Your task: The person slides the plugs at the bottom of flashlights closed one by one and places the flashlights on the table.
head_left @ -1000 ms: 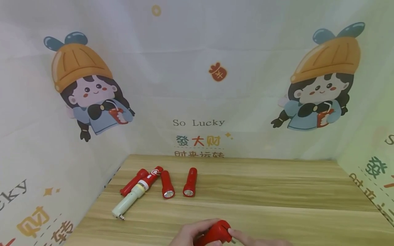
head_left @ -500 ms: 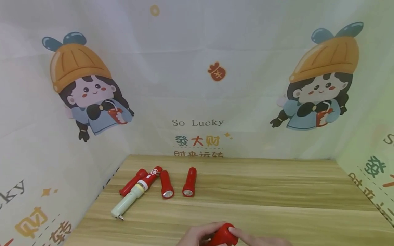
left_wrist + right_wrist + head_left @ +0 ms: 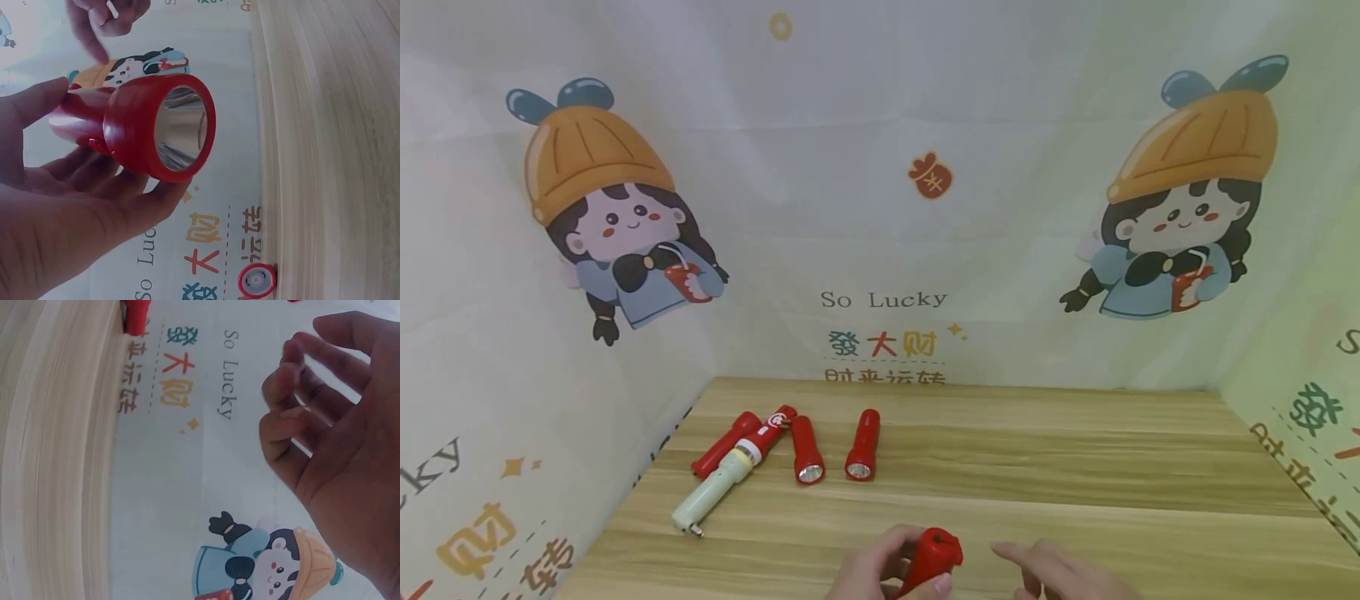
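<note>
My left hand grips a red flashlight near the front edge of the table, its tail end turned up in the head view. In the left wrist view the silver reflector faces right, with my thumb and fingers round the body. To the right of it, apart from the flashlight, is my right hand. Its index finger points left and the other fingers are loosely bent. Nothing lies between those fingers in the right wrist view.
Two red flashlights, one left and one right, lie on the wooden table. Left of them, a pale green and red cylinder with a metal end piece lies beside another red flashlight. A printed cloth stands behind.
The right index finger, earlier touching the flashlight's tail end, has drawn away to the right. The left hand still holds the flashlight, now tilted more upright. The things on the table stay put.
</note>
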Tool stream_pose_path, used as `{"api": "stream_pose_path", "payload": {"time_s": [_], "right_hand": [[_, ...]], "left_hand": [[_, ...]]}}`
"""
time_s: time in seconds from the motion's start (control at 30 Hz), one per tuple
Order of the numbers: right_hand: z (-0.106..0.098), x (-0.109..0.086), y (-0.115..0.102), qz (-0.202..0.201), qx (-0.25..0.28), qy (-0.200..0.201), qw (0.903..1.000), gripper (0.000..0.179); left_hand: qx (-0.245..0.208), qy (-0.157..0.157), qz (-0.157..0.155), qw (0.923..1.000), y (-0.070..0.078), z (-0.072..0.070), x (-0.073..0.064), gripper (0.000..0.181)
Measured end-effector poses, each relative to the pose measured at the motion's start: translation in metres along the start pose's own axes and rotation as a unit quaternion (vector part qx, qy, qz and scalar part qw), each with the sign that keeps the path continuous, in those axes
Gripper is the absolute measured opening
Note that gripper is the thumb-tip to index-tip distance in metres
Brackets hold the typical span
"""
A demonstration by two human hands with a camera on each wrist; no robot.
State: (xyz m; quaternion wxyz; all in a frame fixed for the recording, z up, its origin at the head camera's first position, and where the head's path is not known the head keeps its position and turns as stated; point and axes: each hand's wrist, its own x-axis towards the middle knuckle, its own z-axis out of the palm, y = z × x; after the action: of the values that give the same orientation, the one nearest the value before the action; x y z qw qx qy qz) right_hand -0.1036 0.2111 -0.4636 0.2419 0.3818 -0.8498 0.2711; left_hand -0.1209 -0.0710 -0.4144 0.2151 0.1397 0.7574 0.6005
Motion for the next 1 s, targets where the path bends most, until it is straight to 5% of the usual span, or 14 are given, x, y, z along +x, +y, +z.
{"api": "stream_pose_path", "payload": {"time_s": [0.07,0.17,0.3,0.47,0.77,0.87,1.0], "right_hand": [[-0.006,0.003,-0.008,-0.012,-0.056,0.069,0.996,0.033],[-0.012,0.005,-0.013,0.018,-0.107,0.088,0.9902,0.036],[-0.012,-0.001,-0.009,0.034,-0.145,0.094,0.9843,0.028],[-0.007,-0.011,0.006,0.003,-0.17,0.097,0.9808,0.051],[-0.005,-0.017,0.022,-0.047,-0.152,0.06,0.9854,0.032],[-0.005,-0.019,0.022,-0.036,-0.139,0.04,0.9888,0.025],[-0.004,-0.021,0.026,-0.048,-0.101,0.016,0.9936,0.029]], "left_hand": [[0.01,0.019,-0.01,0.9997,-0.002,-0.003,0.001,0.046],[0.023,0.04,-0.027,0.9986,-0.004,-0.01,0.002,0.05],[0.034,0.061,-0.038,0.9968,-0.008,-0.017,0.001,0.054],[0.042,0.076,-0.042,0.9954,-0.013,-0.025,0.001,0.057],[0.09,0.105,-0.042,0.9894,-0.006,-0.028,0.004,0.055],[0.147,0.124,-0.035,0.9808,0.004,-0.025,0.01,0.054],[0.235,0.157,-0.028,0.9588,0.019,-0.024,0.024,0.057]]}}
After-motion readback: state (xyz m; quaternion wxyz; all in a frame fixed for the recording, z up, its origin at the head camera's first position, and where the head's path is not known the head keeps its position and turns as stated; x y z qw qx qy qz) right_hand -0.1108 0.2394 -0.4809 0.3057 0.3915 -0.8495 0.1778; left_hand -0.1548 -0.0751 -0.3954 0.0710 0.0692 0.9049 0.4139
